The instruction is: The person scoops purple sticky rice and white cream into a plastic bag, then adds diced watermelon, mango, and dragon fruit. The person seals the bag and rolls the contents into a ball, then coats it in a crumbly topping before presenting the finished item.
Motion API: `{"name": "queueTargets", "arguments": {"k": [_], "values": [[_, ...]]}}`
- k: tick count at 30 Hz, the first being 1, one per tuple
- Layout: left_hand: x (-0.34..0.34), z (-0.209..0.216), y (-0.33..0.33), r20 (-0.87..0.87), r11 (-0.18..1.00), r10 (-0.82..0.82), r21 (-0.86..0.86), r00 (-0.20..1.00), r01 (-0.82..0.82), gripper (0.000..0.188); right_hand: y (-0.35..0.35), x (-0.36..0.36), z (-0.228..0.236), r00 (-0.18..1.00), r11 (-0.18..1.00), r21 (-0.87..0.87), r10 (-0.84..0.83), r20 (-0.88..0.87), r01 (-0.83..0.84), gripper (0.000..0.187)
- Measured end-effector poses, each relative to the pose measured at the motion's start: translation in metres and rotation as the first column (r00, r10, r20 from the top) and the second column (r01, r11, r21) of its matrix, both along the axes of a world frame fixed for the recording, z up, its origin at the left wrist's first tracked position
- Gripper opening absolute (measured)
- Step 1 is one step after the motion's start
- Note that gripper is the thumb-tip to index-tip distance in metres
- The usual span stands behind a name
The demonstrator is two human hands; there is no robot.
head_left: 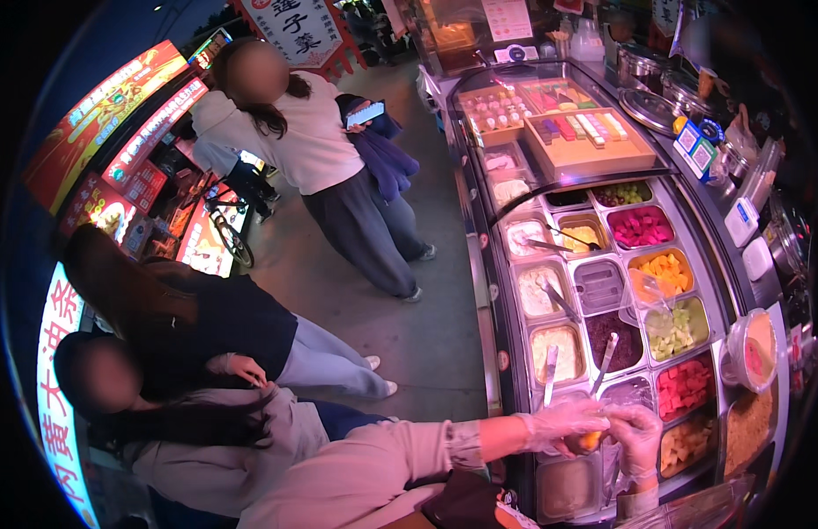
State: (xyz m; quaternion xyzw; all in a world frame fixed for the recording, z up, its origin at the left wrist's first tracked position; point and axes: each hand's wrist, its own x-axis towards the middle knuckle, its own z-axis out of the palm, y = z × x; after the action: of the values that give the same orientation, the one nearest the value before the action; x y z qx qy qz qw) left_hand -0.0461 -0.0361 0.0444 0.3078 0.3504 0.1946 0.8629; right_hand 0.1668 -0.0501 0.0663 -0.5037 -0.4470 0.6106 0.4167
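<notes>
Both my hands wear clear plastic gloves and meet over the near pans of a food counter. My left hand [559, 425] reaches in from the left, its fingers curled round a small yellow-orange piece of food [590, 440], whose exact kind I cannot make out. Close against it, my right hand [636, 437] bends its fingers toward the same piece; its fingertips are partly hidden. Just beyond them lie a pan of red fruit cubes [685, 389], a dark purple filling pan [613, 339] and a creamy white pan [555, 351] with a spatula [551, 375].
Farther along are orange fruit cubes [661, 271], green cubes [676, 328] and magenta cubes [639, 227]. A wooden tray [594, 163] of colourful pieces sits under a curved glass cover [550, 75]. A plastic tub [751, 351] stands right. People [347, 150] stand left of the counter.
</notes>
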Motion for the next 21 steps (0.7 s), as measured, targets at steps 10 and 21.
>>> {"name": "queueTargets", "arguments": {"k": [10,21], "values": [[-0.007,-0.053,-0.039,0.256,0.932,0.359,-0.153,0.898,-0.328,0.082,-0.033,-0.036,-0.061,0.866,0.904,-0.184,-0.424,-0.264,0.386,0.025],[0.02,-0.06,-0.053,-0.01,0.913,0.398,-0.087,0.917,-0.398,0.064,-0.051,-0.032,-0.052,0.966,0.938,0.239,-0.259,0.006,0.25,0.022]]}}
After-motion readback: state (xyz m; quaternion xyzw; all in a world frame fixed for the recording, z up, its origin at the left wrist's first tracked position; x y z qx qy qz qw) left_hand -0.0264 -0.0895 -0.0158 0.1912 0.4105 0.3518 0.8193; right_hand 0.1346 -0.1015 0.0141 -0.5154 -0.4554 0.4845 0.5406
